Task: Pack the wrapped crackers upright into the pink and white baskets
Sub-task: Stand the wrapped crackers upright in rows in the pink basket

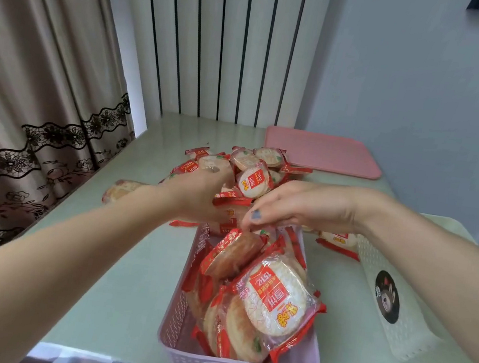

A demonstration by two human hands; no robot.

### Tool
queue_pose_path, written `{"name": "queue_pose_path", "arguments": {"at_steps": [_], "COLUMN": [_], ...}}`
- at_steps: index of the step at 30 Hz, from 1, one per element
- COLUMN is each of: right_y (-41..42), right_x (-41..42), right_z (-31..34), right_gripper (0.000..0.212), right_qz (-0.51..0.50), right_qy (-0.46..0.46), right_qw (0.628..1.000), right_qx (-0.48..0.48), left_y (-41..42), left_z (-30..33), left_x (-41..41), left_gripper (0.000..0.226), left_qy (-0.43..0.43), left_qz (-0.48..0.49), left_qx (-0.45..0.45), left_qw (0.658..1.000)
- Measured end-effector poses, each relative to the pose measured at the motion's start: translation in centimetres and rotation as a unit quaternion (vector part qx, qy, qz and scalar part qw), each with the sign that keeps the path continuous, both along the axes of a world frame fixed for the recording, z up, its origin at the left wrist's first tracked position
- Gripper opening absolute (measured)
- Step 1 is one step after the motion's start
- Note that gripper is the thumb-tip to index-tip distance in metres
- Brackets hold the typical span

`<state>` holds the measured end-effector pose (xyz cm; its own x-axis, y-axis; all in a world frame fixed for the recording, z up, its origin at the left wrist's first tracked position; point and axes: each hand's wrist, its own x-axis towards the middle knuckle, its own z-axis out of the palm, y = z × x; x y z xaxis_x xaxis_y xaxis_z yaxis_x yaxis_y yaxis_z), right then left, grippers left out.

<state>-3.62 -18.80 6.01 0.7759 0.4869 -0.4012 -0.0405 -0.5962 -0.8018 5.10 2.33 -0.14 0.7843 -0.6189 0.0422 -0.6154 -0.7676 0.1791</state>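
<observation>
The pink basket (184, 290) stands in front of me on the table. Several wrapped crackers (273, 295) lean and stand inside it. My right hand (304, 208) hovers over the basket's far end, and its thumb and fingers pinch the top of a cracker pack (233, 253) there. My left hand (194, 193) reaches into the loose pile of cracker packs (252, 180) behind the basket. It is blurred, and its fingers curl over a pack (230, 210) at the pile's near edge. The white basket (381, 294) stands to the right, partly under my right forearm.
A pink lid (324, 153) lies flat at the back right of the pale green table (116, 271). More packs lie at the left (118, 189) and behind the white basket (337, 240). A curtain hangs to the left, a striped wall panel behind.
</observation>
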Motion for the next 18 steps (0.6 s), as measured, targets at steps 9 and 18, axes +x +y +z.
{"name": "queue_pose_path", "arguments": {"at_steps": [9, 18], "right_y": [0.2, 3.9], "right_x": [3.3, 3.0], "right_z": [-3.1, -3.8], "right_gripper": [0.025, 0.039], "right_qz": [-0.098, 0.01], "right_qy": [-0.119, -0.077], "right_qw": [0.956, 0.89], "right_qx": [-0.251, -0.45], "left_y": [-0.3, -0.1], "left_z": [3.1, 2.6], "left_x": [-4.0, -4.3], "left_gripper": [0.016, 0.025], "left_qy": [0.236, 0.291], "left_qz": [-0.095, -0.088], "left_qx": [-0.016, 0.005], "left_qw": [0.967, 0.953]}}
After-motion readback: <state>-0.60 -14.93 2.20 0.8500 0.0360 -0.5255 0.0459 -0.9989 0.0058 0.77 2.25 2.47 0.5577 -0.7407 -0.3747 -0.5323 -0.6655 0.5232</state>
